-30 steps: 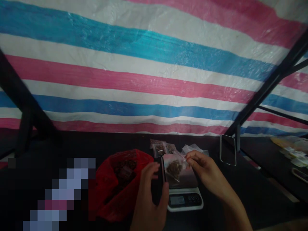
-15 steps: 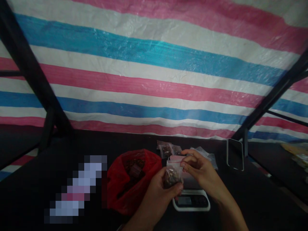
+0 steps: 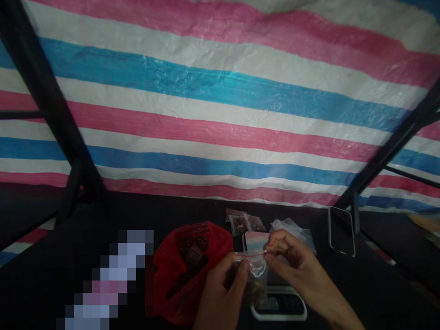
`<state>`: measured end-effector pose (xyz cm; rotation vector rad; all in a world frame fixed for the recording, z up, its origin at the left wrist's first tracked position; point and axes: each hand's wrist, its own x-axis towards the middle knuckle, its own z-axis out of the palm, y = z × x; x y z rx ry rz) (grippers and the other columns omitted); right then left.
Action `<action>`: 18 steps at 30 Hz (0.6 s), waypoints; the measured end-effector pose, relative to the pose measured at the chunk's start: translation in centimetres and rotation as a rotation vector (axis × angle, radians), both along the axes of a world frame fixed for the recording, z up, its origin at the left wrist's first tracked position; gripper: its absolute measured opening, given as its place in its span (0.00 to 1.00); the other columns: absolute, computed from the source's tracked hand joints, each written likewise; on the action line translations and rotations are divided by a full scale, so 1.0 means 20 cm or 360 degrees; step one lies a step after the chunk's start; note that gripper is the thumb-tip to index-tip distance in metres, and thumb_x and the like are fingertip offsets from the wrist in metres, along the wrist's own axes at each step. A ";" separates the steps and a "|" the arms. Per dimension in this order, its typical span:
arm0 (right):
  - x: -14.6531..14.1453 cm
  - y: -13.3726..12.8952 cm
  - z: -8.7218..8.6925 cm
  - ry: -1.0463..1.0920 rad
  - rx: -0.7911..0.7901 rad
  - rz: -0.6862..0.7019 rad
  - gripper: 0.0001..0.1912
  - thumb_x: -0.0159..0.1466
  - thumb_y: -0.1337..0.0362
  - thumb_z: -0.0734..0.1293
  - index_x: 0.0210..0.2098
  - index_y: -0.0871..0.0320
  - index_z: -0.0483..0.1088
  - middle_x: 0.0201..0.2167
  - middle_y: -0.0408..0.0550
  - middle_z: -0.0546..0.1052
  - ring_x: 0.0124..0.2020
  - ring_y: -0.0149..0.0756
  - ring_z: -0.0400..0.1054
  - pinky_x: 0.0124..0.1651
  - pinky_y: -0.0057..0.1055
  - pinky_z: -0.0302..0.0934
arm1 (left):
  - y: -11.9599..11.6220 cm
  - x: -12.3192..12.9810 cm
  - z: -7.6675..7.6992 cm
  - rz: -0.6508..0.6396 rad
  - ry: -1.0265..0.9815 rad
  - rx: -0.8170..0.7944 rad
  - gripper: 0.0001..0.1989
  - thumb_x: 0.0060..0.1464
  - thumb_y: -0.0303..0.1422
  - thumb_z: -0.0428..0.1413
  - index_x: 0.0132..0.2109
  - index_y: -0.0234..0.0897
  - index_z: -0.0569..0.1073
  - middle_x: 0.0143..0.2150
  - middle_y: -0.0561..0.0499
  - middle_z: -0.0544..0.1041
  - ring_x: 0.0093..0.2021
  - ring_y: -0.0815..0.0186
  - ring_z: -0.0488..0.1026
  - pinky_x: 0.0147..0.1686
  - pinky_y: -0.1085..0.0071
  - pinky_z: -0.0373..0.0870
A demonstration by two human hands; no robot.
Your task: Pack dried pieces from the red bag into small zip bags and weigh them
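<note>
At the far left of the dark table (image 3: 58, 206) we see a pixelated shape (image 3: 110, 275) that we cannot make out. Next comes a red plastic bag (image 3: 172, 279), open, with dark lumps inside. Our left hand (image 3: 220, 293) is clenched on one end of the top edge of a clear zip bag (image 3: 252, 270). Brown clumps sit low in that bag, which hangs between our hands over a white scale (image 3: 278, 308); we cannot tell if they touch. Our right hand (image 3: 302, 266) pinches the other end. Behind lie small packets (image 3: 244, 222), a flat pink-and-white object (image 3: 256, 242), and crumpled plastic (image 3: 290, 231). Further right lies a phone (image 3: 341, 231).
</note>
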<state>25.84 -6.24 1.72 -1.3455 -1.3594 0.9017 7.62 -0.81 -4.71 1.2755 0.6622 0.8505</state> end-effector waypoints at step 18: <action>-0.18 0.20 -0.08 0.0003 0.0242 -0.0065 0.06 0.70 0.59 0.71 0.41 0.52 0.70 0.34 0.40 0.74 0.37 0.33 0.70 0.44 0.27 0.65 | 0.14 -0.07 -0.04 0.0360 -0.0051 0.0094 0.17 0.62 0.49 0.63 0.37 0.39 0.80 0.35 0.51 0.81 0.37 0.64 0.78 0.39 0.74 0.75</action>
